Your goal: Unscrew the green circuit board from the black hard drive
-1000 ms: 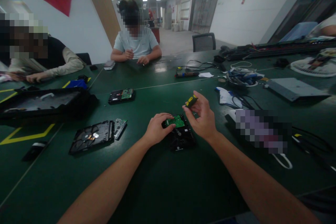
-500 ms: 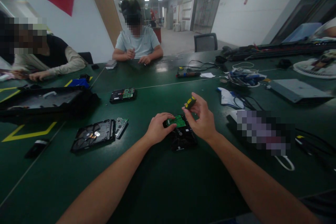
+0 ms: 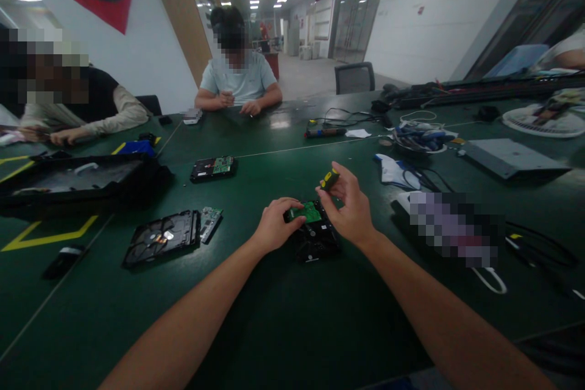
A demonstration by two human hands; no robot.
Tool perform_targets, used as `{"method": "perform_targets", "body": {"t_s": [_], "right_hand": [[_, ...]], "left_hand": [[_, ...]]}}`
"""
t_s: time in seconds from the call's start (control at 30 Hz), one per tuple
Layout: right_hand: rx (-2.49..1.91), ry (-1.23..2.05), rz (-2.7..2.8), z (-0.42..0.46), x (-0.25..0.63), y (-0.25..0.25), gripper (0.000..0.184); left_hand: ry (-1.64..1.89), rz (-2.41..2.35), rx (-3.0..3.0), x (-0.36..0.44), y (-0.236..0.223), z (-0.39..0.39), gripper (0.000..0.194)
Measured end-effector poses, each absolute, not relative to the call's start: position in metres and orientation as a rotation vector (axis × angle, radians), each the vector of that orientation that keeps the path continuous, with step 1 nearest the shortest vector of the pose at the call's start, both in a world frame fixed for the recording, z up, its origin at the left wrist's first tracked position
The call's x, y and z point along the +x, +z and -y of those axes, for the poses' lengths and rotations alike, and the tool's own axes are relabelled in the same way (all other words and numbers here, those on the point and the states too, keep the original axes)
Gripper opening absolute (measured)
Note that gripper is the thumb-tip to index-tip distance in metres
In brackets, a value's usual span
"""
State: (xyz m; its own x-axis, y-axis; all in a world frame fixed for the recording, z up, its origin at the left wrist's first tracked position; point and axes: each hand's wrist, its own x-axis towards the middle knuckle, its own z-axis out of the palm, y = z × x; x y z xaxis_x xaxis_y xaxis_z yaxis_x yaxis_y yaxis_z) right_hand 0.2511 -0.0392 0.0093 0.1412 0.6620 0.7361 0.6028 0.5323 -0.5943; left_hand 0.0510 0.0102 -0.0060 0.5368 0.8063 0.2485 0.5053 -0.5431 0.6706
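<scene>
A black hard drive (image 3: 317, 240) with a green circuit board (image 3: 311, 212) lies on the dark green table in front of me. My left hand (image 3: 280, 223) grips its left side, thumb and fingers over the board's edge. In my right hand (image 3: 346, 206), thumb and fingers close round the black-and-yellow handle of a screwdriver (image 3: 329, 180), held above the drive's far right corner. Its shaft and tip cannot be made out. To the left lies another black drive body (image 3: 162, 237), and a loose circuit board (image 3: 211, 223) sits against its right end.
Farther back is another hard drive (image 3: 212, 168). A black tray (image 3: 82, 180) stands at left, a grey metal box (image 3: 514, 157) at right. Nearer on the right are a white-and-blue cloth (image 3: 395, 170), cables and a blurred-out item (image 3: 450, 225). Two people sit across the table.
Both hands keep their grips and stay nearly where they were over the hard drive. The whole view has shifted slightly.
</scene>
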Motion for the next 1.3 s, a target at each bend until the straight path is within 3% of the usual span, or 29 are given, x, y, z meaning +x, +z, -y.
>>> {"method": "perform_targets", "body": {"t_s": [1.3], "right_hand": [[-1.088,0.133,1.573,0.0405,0.2524,0.0090,0.061]], "left_hand": [[0.790,-1.012,2.238,0.0491,-0.0079,-0.0122,0.023]]}}
